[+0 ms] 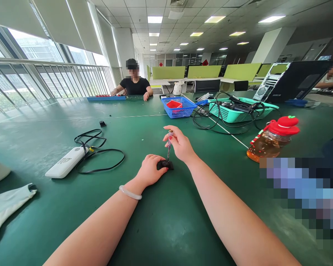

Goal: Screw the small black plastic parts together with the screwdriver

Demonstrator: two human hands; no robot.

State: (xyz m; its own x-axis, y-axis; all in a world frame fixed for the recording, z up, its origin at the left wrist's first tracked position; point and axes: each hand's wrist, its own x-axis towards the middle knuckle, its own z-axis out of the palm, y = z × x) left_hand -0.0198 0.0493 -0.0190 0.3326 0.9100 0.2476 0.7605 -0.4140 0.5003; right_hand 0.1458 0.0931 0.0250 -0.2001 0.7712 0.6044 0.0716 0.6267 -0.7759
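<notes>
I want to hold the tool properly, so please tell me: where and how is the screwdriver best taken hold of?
Probably by the handle at its upper end, from the right, where the right grip holds it: the screwdriver stands nearly upright, its lower end at the black part, and the left grip takes up the left side.

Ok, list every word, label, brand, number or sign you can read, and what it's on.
No text is readable.
White device: grey marking on top, too blurred.
Red diamond in the background: too small to read any lettering.
Screwdriver and black piece: no legible lettering.
</notes>
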